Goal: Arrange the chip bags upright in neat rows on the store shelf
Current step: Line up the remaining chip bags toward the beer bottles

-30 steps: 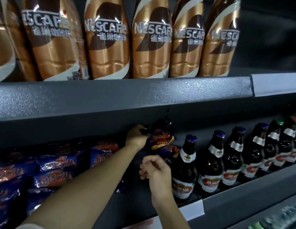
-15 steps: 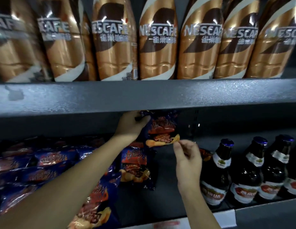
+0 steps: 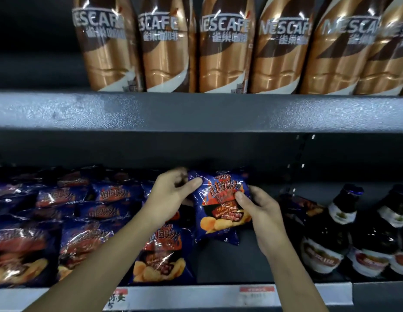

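A blue barbecue chip bag (image 3: 220, 206) is upright above the shelf floor (image 3: 218, 264), right of the chip rows. My left hand (image 3: 173, 194) pinches its upper left edge with thumb and fingers. My right hand (image 3: 256, 206) grips its right side, thumb on the front. Another upright chip bag (image 3: 160, 257) stands at the shelf front below my left wrist. Several more blue chip bags (image 3: 67, 212) fill the shelf to the left. One more chip bag (image 3: 301, 206) lies behind the bottles at the right.
Dark beer bottles (image 3: 331, 235) stand close on the right of the held bag. The upper shelf edge (image 3: 196, 111) hangs just above my hands and carries gold Nescafe bottles (image 3: 223, 46). A white price strip (image 3: 218, 296) runs along the shelf front.
The held bag came down from under the upper shelf to mid height. My right hand went from pinching its lower corner to gripping its right side. The view shifted left.
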A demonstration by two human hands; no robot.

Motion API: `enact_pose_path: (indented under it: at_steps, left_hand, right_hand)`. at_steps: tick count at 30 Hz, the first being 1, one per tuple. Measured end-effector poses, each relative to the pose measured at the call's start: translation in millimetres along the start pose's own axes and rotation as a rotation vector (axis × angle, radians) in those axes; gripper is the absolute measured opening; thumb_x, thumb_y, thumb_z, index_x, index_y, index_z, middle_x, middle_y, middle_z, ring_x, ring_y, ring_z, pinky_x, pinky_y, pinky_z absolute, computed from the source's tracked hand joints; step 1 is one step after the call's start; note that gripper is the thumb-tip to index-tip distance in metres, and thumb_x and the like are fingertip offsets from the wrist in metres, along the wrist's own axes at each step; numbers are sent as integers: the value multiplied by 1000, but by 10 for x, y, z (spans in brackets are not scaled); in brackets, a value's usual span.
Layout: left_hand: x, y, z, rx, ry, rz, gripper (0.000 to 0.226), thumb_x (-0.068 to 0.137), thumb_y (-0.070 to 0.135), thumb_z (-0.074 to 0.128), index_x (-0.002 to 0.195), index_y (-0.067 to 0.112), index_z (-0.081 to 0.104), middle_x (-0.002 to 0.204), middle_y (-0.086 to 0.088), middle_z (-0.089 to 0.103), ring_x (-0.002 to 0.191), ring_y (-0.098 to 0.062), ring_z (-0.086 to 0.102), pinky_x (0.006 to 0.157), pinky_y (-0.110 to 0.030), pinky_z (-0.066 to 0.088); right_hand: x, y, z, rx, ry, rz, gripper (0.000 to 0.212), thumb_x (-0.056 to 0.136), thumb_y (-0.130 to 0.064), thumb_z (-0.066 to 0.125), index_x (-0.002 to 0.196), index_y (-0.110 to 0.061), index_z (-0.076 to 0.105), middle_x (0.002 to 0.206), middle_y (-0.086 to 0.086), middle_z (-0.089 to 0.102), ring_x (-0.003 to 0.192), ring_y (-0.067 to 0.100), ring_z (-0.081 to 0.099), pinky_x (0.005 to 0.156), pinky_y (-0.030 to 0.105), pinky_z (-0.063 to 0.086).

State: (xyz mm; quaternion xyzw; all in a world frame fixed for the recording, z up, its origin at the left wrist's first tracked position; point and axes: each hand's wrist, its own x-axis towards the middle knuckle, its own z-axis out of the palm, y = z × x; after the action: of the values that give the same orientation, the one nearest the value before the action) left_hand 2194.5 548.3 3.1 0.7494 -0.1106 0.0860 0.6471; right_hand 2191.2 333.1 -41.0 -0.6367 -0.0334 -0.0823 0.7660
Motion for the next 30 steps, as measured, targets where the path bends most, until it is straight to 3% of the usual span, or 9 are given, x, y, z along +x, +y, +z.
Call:
enact_pose_path:
  at_steps: [5, 9, 12, 15, 17, 20, 23, 30]
  left_hand:
    - [-56, -64, -43, -37, 31, 4, 10, 92, 12, 66, 96, 3, 68, 94, -20, 70, 82, -22, 72, 66, -32, 60]
    - [-22, -12, -14, 9, -43, -12, 10, 93, 12, 64, 97, 4, 69, 91, -11, 74, 84, -16, 73, 68, -23, 58]
    - [65, -16, 52, 54, -134, -51, 10, 93, 14, 65, 102, 13, 70, 95, -7, 77, 91, -19, 73, 79, -31, 60]
    - [163, -83, 103, 199, -150, -59, 9, 90, 15, 69, 98, 19, 69, 85, 1, 76, 83, -11, 70, 84, -33, 52]
    - [207, -149, 128, 296, -146, -43, 7, 88, 15, 71, 94, 17, 69, 79, 5, 73, 71, -2, 66, 76, -25, 50]
    - [220, -260, 123, 613, -112, 18, 10, 87, 23, 73, 95, 23, 68, 74, 13, 60, 64, 0, 56, 60, -12, 38]
    - [239, -357, 74, 824, -132, 31, 20, 87, 28, 72, 105, 20, 69, 81, 9, 56, 74, -10, 56, 66, -22, 44]
    - [274, -440, -38, 884, -113, -32, 25, 88, 28, 72, 110, 18, 70, 77, 16, 59, 76, -6, 60, 75, -28, 53]
  right_hand:
    - [-97, 60, 2, 12, -48, 34, 27, 90, -13, 69, 117, -9, 70, 110, 10, 77, 104, 26, 73, 89, 40, 58]
    - [-144, 54, -107, -13, -74, 47, 30, 90, -14, 69, 119, -11, 69, 111, 6, 78, 103, 21, 74, 85, 33, 57]
    - [-117, 113, -216, -24, 9, 35, 28, 90, -11, 71, 118, -9, 69, 108, 7, 78, 99, 22, 75, 77, 28, 57]
    - [-115, 180, -275, -50, 49, 29, 24, 90, -8, 71, 114, -10, 70, 103, 3, 79, 96, 18, 75, 73, 24, 57]
    - [-129, 262, -290, -84, 48, 42, 21, 90, -6, 71, 109, -15, 71, 98, -3, 80, 95, 15, 75, 75, 24, 58]
    - [-107, 478, -292, -222, 26, 95, 19, 88, -11, 75, 104, -22, 71, 101, -7, 79, 109, 18, 69, 96, 40, 56]
    - [-88, 639, -225, -360, -8, 142, 16, 88, -19, 76, 102, -25, 71, 106, -9, 76, 115, 13, 64, 103, 43, 51]
    - [-98, 722, -5, -450, 10, 146, 27, 90, -30, 74, 115, -26, 65, 114, -7, 71, 109, 11, 66, 95, 39, 56]
